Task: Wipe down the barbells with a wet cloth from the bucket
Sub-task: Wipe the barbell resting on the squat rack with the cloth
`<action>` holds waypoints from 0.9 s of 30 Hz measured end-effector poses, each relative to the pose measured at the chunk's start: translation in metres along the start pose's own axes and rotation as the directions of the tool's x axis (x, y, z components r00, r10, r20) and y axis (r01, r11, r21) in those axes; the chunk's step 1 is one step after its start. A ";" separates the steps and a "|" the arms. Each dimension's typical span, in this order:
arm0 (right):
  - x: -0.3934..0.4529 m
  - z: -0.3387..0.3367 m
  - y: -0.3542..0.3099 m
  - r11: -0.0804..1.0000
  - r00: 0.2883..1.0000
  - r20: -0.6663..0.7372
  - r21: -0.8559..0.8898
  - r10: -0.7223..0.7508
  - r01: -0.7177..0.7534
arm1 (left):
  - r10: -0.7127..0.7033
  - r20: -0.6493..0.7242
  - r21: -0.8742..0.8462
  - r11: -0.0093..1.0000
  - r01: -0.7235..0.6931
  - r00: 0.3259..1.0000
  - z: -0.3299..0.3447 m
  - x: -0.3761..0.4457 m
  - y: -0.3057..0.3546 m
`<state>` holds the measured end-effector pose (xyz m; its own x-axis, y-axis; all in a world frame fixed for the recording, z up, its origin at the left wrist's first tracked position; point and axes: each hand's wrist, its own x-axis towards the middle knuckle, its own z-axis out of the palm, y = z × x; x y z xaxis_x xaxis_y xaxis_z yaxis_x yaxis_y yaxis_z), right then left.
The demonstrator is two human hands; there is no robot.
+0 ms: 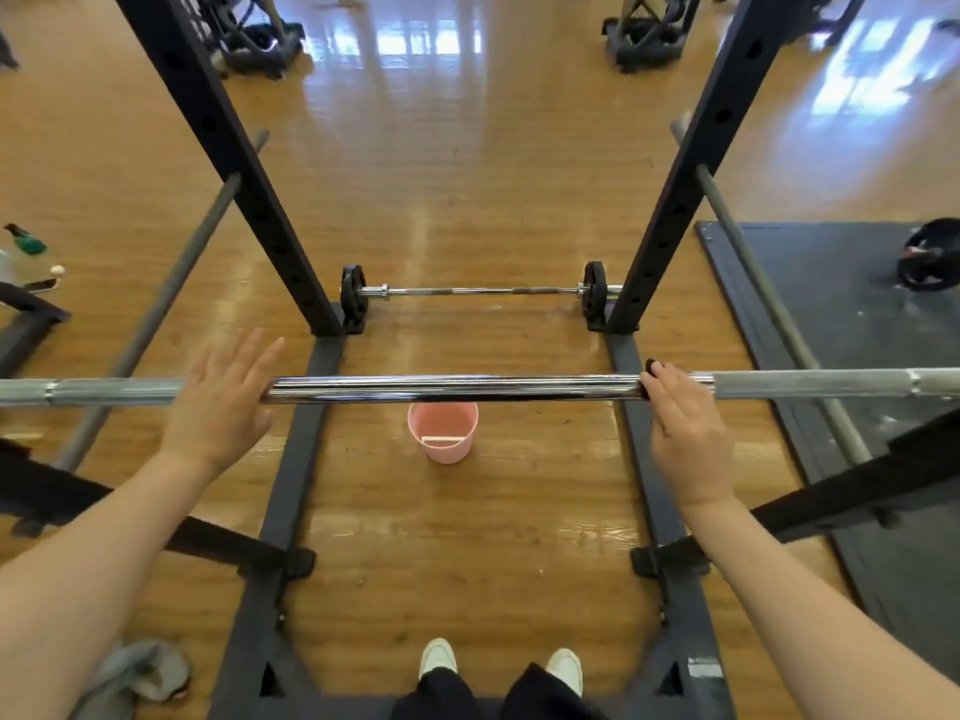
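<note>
**Right hand on the bar, left hand open**

The chrome barbell lies across the rack at chest height, and the right hand curls over it, fingers wrapped round the bar with a scrap of dark cloth peeking out beneath — the left hand hangs flat with fingers spread, just at the bar and gripping nothing. Below, the pink bucket stands on the wooden floor. A second, shorter barbell rests on the floor beyond, between the rack's uprights.
</note>
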<state>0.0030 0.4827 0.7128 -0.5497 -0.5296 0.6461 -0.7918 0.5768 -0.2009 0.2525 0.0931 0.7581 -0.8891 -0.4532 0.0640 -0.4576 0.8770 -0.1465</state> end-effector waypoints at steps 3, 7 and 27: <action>-0.005 -0.006 0.003 1.000 0.999 0.045 0.009 -0.010 0.010 | -0.035 -0.036 -0.028 0.999 0.034 0.999 0.001 0.007 -0.009; -0.001 -0.011 0.008 0.998 0.994 0.100 0.039 0.035 -0.039 | -0.061 -0.037 -0.057 0.997 0.059 0.997 0.006 0.009 -0.023; 0.012 -0.018 0.006 0.960 0.961 0.146 0.120 0.235 -0.253 | -0.008 0.130 0.025 1.000 0.005 0.991 0.002 0.021 -0.034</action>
<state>-0.0037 0.4907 0.7328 -0.7531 -0.4643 0.4661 -0.6532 0.6129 -0.4447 0.2493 0.0531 0.7626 -0.8764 -0.4775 -0.0635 -0.4618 0.8704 -0.1710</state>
